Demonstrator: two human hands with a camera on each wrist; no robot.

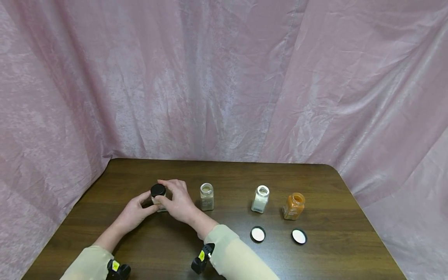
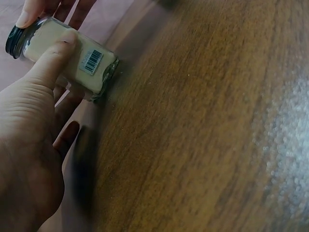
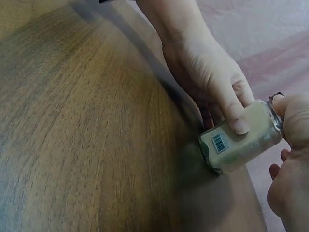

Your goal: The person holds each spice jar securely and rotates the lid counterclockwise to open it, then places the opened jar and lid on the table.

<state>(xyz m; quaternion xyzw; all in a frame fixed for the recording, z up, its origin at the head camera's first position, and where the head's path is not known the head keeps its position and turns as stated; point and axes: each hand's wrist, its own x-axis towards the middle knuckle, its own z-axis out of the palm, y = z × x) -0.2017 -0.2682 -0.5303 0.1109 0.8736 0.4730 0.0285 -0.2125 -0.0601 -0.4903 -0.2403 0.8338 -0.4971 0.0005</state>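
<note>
A small glass spice jar [image 2: 72, 60] with pale beige contents and a barcode sticker stands at the left of the wooden table, its black lid [image 1: 158, 189] on top. My left hand [image 1: 134, 214] grips the jar's body, the thumb lying across the side by the barcode in the left wrist view. From the other side, my right hand [image 1: 180, 204] pinches the lid by its rim; the right wrist view shows the thumb at the lid's edge. Just right of the hands is a lidless jar [image 1: 207, 198] of pale contents.
Farther right stand an open jar with white contents [image 1: 259, 201] and an open jar of orange powder [image 1: 294, 207]. Two black-rimmed lids [image 1: 258, 234] lie in front of them, white undersides up. A pink curtain [image 1: 224, 77] hangs behind the table [image 1: 336, 249].
</note>
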